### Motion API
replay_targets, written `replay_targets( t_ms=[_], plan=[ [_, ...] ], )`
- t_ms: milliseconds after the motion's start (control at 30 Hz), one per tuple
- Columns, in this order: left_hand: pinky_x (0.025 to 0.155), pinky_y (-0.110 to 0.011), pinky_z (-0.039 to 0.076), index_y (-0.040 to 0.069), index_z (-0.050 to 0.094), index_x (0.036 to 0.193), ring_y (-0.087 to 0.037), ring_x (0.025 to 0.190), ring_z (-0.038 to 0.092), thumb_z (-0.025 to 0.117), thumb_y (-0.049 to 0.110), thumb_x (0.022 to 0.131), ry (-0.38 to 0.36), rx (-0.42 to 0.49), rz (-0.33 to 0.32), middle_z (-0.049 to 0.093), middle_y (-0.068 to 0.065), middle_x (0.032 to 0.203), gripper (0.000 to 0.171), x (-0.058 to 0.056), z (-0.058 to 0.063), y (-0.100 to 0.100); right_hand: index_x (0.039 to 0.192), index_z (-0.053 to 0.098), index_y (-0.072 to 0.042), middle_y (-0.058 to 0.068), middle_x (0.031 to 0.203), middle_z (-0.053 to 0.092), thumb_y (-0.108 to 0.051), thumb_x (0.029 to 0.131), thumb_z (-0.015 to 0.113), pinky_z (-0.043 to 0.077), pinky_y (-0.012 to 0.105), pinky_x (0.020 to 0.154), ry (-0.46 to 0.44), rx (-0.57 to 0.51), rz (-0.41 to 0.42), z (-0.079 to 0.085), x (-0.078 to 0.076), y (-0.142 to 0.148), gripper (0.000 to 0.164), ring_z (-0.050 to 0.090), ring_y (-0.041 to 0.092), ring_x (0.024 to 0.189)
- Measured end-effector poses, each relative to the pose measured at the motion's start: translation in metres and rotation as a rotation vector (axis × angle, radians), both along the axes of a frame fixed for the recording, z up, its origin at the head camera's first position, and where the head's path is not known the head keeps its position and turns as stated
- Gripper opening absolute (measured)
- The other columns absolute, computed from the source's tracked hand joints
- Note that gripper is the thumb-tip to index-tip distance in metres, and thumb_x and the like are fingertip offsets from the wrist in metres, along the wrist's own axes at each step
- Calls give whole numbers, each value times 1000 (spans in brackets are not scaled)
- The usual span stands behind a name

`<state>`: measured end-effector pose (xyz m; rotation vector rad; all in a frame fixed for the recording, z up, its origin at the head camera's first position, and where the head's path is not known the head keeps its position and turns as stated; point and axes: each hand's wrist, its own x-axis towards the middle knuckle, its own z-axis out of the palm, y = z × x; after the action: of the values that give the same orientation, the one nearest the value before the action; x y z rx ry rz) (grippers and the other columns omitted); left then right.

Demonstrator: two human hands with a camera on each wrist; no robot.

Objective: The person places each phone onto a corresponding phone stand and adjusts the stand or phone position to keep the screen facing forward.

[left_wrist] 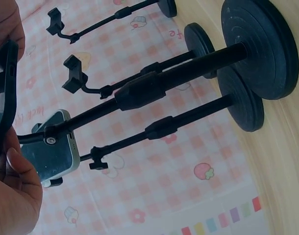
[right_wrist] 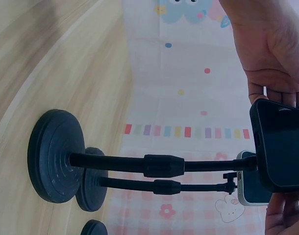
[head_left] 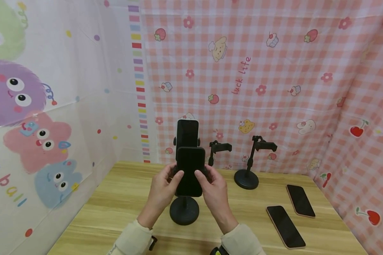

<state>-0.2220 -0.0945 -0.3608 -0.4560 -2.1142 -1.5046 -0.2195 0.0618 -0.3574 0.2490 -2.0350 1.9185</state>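
Upright in front of me, a black smartphone (head_left: 190,177) faces the head camera at the top of the nearest phone stand (head_left: 184,211). My left hand (head_left: 162,184) grips its left edge, thumb on the front and fingers curled behind. On the opposite edge my right hand (head_left: 216,187) holds it the same way. The stand's clamp is hidden behind the phone and fingers, so I cannot tell whether it grips the phone. In the right wrist view, the stand's pole (right_wrist: 117,162) runs from the round base (right_wrist: 54,156) to the phone's back.
Just behind, another phone (head_left: 187,131) with a pale rim sits in a second stand. Two stands with bare clamps, one at mid-back (head_left: 221,147) and one farther right (head_left: 246,179), stand near the checked cloth. Two dark phones, a nearer (head_left: 286,226) and a farther (head_left: 300,200), lie on the wooden table's right.
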Motion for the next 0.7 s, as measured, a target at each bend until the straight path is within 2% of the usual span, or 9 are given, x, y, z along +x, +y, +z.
replay_targets(
  t_ms=[267, 533, 700],
  plan=[
    [48, -26, 44, 4, 66, 110, -13, 62, 55, 65, 20, 91, 92, -42, 84, 69, -9, 76, 25, -2, -5, 2, 117, 66, -3, 17, 105, 72, -27, 88, 69, 55, 49, 84, 30, 41, -65, 2, 2, -2, 38, 66, 21, 90],
    [44, -25, 41, 1, 65, 111, -11, 62, 55, 67, 20, 89, 164, -81, 157, 70, -8, 76, 29, -1, -7, 6, 114, 68, -3, 17, 101, 73, -29, 87, 69, 56, 48, 79, 41, 84, -109, 3, 3, -3, 37, 66, 20, 84],
    [43, -25, 42, 0, 65, 111, -10, 60, 53, 67, 20, 89, 191, -95, 184, 68, -8, 74, 30, -1, -8, 7, 114, 68, -4, 16, 101, 74, -28, 86, 70, 56, 48, 79, 18, 71, -98, 2, 1, -2, 36, 66, 20, 84]
  ],
)
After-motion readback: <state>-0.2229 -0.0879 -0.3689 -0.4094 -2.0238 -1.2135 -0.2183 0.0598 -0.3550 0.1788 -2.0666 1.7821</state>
